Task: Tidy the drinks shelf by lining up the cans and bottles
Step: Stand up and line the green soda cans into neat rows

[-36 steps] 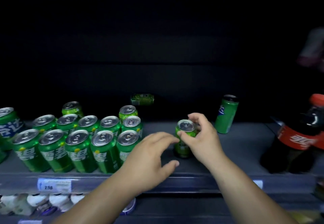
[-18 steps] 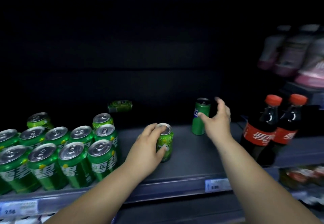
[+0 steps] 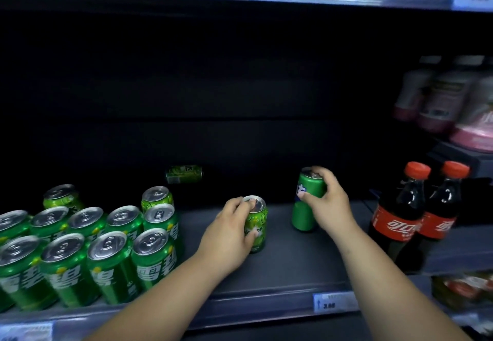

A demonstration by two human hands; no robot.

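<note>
A: Cans? Handling?
B: Short can (image 3: 258, 222) in the middle of the shelf (image 3: 293, 268), slim can (image 3: 302, 215) behind it to the right, nearer the back edge. Probably full: weighty, stiff, slick metal; take round the body, not the rim
A: Fingers?
B: Left hand (image 3: 226, 236) curled round the short can; right hand (image 3: 329, 207) wrapped round the slim can's upper half
A: Changed?
B: Right hand was spread, reaching; now grips. Left grip same. Other cans (image 3: 106, 260) at left front edge, cola bottles (image 3: 394, 223) right
</note>
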